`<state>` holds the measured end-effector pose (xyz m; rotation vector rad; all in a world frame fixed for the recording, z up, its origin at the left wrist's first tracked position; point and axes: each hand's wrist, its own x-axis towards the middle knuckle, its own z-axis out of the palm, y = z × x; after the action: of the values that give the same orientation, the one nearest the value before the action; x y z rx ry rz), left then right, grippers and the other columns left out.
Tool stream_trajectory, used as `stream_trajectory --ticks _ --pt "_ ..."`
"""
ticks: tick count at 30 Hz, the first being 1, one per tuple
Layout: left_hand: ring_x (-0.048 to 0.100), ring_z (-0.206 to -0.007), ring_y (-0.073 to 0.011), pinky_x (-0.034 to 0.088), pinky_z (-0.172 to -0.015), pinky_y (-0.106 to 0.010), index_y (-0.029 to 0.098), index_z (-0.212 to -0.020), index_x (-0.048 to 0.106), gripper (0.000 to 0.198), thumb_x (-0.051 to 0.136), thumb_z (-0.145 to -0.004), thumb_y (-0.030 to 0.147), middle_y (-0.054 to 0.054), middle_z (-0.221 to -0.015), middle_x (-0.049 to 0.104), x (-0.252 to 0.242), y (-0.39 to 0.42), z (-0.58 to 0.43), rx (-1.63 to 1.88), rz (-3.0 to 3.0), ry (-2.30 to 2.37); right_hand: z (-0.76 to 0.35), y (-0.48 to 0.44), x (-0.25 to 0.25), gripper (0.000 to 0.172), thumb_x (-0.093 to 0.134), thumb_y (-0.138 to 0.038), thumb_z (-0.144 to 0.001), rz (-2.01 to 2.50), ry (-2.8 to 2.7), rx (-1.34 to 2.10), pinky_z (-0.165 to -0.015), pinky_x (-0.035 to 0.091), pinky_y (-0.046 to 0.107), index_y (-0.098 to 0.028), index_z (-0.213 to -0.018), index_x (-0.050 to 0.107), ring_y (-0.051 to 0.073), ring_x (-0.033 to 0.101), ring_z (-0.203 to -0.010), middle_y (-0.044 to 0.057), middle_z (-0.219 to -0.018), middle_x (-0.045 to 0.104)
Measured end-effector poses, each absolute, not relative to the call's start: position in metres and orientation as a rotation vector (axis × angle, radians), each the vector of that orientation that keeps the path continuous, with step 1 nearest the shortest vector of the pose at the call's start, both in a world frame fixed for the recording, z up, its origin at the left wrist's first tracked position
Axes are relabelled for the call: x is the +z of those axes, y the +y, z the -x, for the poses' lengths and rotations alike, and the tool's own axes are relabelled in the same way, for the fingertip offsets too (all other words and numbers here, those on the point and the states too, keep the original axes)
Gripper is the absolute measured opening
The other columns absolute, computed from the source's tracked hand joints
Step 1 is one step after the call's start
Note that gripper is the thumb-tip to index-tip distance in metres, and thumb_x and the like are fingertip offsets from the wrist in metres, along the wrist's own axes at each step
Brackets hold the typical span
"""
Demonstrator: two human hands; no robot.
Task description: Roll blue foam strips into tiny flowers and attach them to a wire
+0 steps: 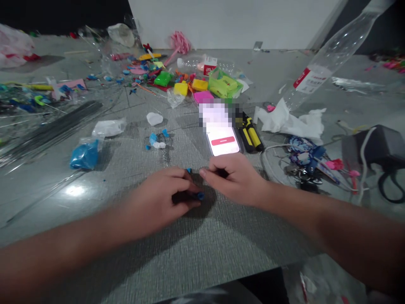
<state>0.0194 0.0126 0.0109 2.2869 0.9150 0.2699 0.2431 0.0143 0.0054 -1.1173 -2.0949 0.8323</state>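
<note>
"Fingers of the left hand (163, 185) are forming a narrow pinch, and a small blue piece (200, 196) is showing between thumb and forefinger."

"So the piece is sitting right in that grip, low over the table (177, 249)?"

"Yes, its blue end is facing the right, while the rest is hiding in shadow. Another blue bit (189, 170) is peeking out just beyond the left knuckles."

"And how are the fingers of the right hand (236, 175) sitting?"

"They are resting curled, the thumb tip pointing toward the left hand with a small gap between. Whether they are gripping anything, the view is not telling."

"What is lying just past the hands?"

"A lit phone (221, 133) is lying beyond the right hand, with black-and-yellow tools (253, 135) beside it. Over on the left, a blue-and-white cluster (157, 141) is lying near a blue lump in clear wrap (85, 155)."

"And farther off?"

"A white lump (154, 118) is lying behind the cluster. At the right, crumpled tissue (287, 120) is resting by a clear bottle (335, 55). Beyond, yellow packets (180, 89) and a green packet (223, 83) are crowding together, and a white panel (234, 23) is standing at the back."
</note>
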Motion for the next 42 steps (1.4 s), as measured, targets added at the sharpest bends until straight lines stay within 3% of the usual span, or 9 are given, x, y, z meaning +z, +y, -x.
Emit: stream_trajectory --ticks 8,13,17,20,23,26,29,32,42 --pt "0.061 -0.076 -0.0196 0.044 -0.065 -0.031 0.019 -0.098 0.070 0.013 0.061 -0.090 0.023 -0.004 -0.088 0.067 0.020 0.018 -0.017 0.283 -2.421 1.137 -0.244 0.014 0.002 0.041 0.059 -0.028 -0.094 1.128 -2.093 0.815 -0.051 0.022 0.024 -0.018 -0.060 0.038 0.007 0.032 -0.054 -0.006 -0.055 0.035" --pt "0.066 -0.085 -0.0264 0.046 -0.072 -0.039 0.021 -0.126 0.065 0.031 0.050 -0.100 0.030 -0.009 -0.103 0.072 0.008 0.019 -0.012 0.217 -2.612 1.274 -0.242 0.014 0.001 0.041 0.058 -0.029 -0.094 1.138 -2.097 0.818 -0.051 0.023 0.025 -0.018 -0.060 0.040 0.007 0.033 -0.054 -0.006 -0.056 0.037" --pt "0.070 -0.093 -0.0294 0.049 -0.075 -0.041 0.022 -0.123 0.067 0.030 0.047 -0.100 0.027 -0.009 -0.107 0.075 0.004 0.021 -0.011 0.163 -2.644 1.262 -0.242 0.014 0.001 0.041 0.058 -0.028 -0.094 1.134 -2.105 0.820 -0.051 0.023 0.025 -0.019 -0.060 0.037 0.007 0.034 -0.054 -0.006 -0.056 0.037" --pt "0.070 -0.088 -0.0267 0.049 -0.072 -0.037 0.021 -0.112 0.070 0.025 0.050 -0.098 0.027 -0.008 -0.102 0.076 0.004 0.023 -0.013 0.237 -2.652 1.267 -0.242 0.015 0.002 0.041 0.058 -0.027 -0.093 1.128 -2.110 0.804 -0.051 0.023 0.024 -0.018 -0.060 0.037 0.007 0.033 -0.054 -0.006 -0.055 0.036" --pt "0.065 -0.071 -0.0203 0.045 -0.063 -0.032 0.020 -0.101 0.071 0.020 0.055 -0.096 0.030 -0.005 -0.083 0.073 0.004 0.022 -0.014 0.347 -2.639 1.282 -0.242 0.014 0.003 0.038 0.059 -0.026 -0.093 1.127 -2.112 0.808 -0.051 0.023 0.023 -0.018 -0.060 0.040 0.007 0.035 -0.054 -0.006 -0.055 0.039" --pt "0.059 -0.061 -0.0153 0.041 -0.058 -0.028 0.020 -0.097 0.070 0.015 0.060 -0.092 0.031 0.000 -0.072 0.067 0.007 0.020 -0.015 0.507 -2.542 1.295 -0.242 0.014 0.006 0.029 0.061 -0.025 -0.092 1.129 -2.110 0.822 -0.053 0.028 0.022 -0.017 -0.066 0.050 0.008 0.042 -0.057 -0.005 -0.059 0.048" --pt "0.060 -0.061 -0.0131 0.041 -0.058 -0.026 0.020 -0.096 0.069 0.011 0.062 -0.091 0.028 0.002 -0.070 0.066 0.010 0.018 -0.015 0.629 -2.461 1.249 -0.242 0.012 0.009 0.018 0.062 -0.027 -0.092 1.130 -2.105 0.870 -0.054 0.033 0.022 -0.016 -0.079 0.061 0.009 0.047 -0.060 -0.003 -0.067 0.056" --pt "0.060 -0.063 -0.0124 0.042 -0.060 -0.025 0.021 -0.094 0.069 0.010 0.063 -0.093 0.029 0.002 -0.071 0.066 0.012 0.016 -0.015 0.688 -2.437 1.185 -0.242 0.010 0.010 0.019 0.065 -0.033 -0.093 1.132 -2.102 0.931 -0.053 0.032 0.022 -0.014 -0.088 0.065 0.009 0.046 -0.060 -0.002 -0.071 0.057" --pt "0.060 -0.064 -0.0121 0.043 -0.061 -0.025 0.022 -0.097 0.069 0.008 0.062 -0.094 0.027 0.003 -0.071 0.065 0.010 0.014 -0.014 0.717 -2.463 1.077 -0.242 0.011 0.009 0.019 0.064 -0.032 -0.095 1.021 -1.975 1.210 -0.058 0.040 0.022 -0.014 -0.091 0.067 0.010 0.052 -0.065 -0.001 -0.074 0.060"
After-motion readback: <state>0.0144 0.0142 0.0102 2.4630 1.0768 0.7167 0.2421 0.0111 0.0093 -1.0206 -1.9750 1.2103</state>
